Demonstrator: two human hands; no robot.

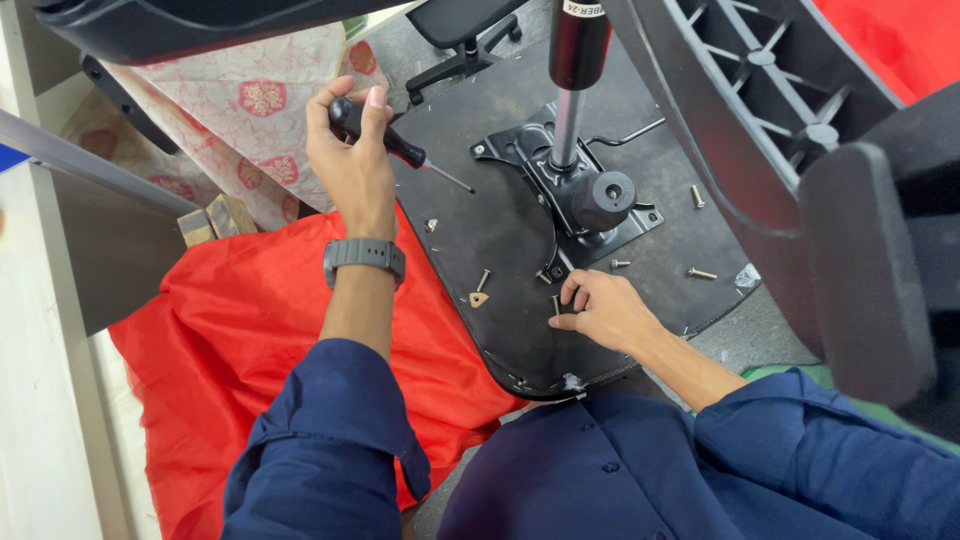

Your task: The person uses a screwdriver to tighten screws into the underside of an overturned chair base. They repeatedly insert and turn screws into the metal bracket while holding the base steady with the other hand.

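My left hand (350,160), with a grey watch on its wrist, is closed around the black and red handle of a screwdriver (400,148). Its tip points right, just above the black underside of a chair seat (500,230). My right hand (600,310) rests on the near part of the seat, its fingertips pinching a small screw (556,304). Just beyond it is the metal mechanism plate (575,200), with the gas lift cylinder (568,110) standing up from it.
Loose screws (702,273) lie on the seat around the plate. A red cloth (230,340) lies under the seat at left, next to wood blocks (215,220) and a floral cloth (250,100). A black chair back and armrest (870,270) loom at right. Another chair's base (460,40) stands beyond.
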